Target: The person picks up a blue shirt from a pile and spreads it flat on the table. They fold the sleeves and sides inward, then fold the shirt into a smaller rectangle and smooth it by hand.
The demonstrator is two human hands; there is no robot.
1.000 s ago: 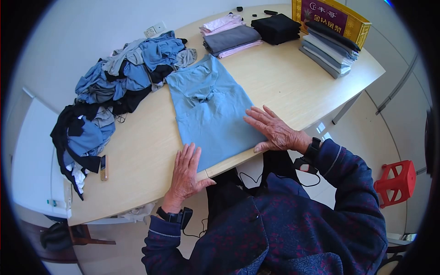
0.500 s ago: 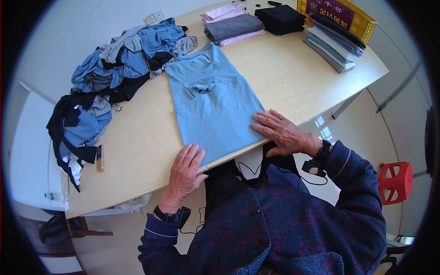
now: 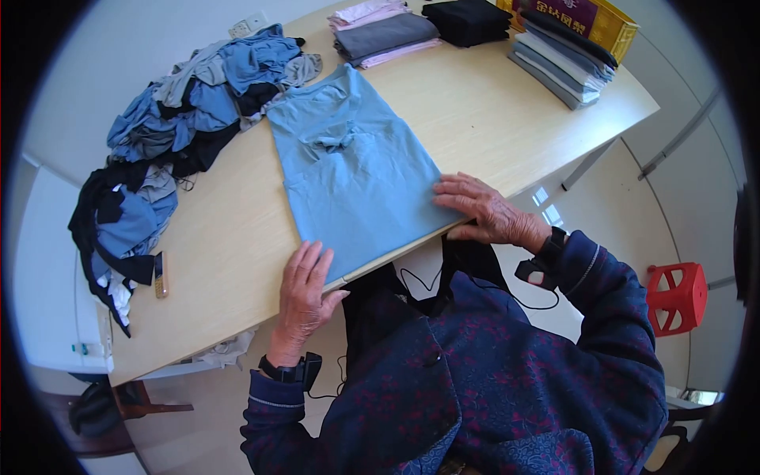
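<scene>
A light blue shirt (image 3: 360, 186) lies flat on the table, its near edge along the table's front edge. Its upper part is rumpled around a bunched patch in the middle. At the shirt's near left corner is my left hand (image 3: 302, 286), fingers stretched out and thumb apart, holding nothing. My right hand (image 3: 492, 212) rests at the near right corner, fingers laid over the side edge and thumb low by the table's edge. Neither hand grips the cloth.
A loose heap of blue, grey and black clothes (image 3: 202, 99) covers the table's left side, with a phone (image 3: 161, 275) beside it. Folded stacks stand at the back: pink and grey (image 3: 384, 36), black (image 3: 467, 21), mixed (image 3: 564, 59) before a gold box (image 3: 617, 32). A red stool (image 3: 677, 299) stands right.
The view has shifted a little, so the table appears further left and up. My right fingers have slid slightly outward toward the shirt's side edge. The shirt lies as before.
</scene>
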